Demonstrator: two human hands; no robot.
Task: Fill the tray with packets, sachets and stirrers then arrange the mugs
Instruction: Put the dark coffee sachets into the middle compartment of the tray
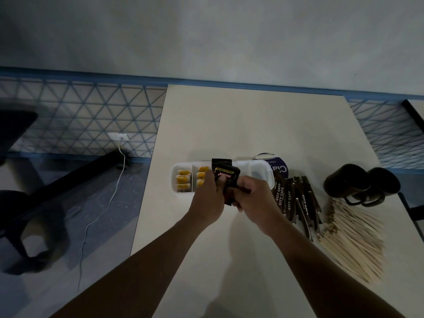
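Over the middle of the white divided tray (pixel 261 171), both hands hold a small bunch of black coffee packets (pixel 226 174). The left hand (pixel 207 196) curls its fingers round the bunch from the left, and the right hand (pixel 254 193) pinches its lower end. The tray lies on the pale table (pixel 252 122). Its two left compartments already hold yellow packets (pixel 183 180), and the compartments to the right look bare.

The step in hand seems to be loading the coffee packets into the next free compartment. It would go best if the bunch is squared first so the edges line up. Then it can be lowered flat into the section just right of the yellow ones, with the right hand letting go only once the packets sit below the divider.

A red band on the front packet seems to read "Kopiko", though it is not sharp. The dark sugar sticks (pixel 291 198) right of the tray are printed "CITY CAFE SUGAR". A round dark blue item (pixel 278 165) behind the tray shows large white letters, only partly legible. Wooden stirrers (pixel 351 237) lie heaped at the right, and two black mugs (pixel 360 182) lie on their sides beyond them.
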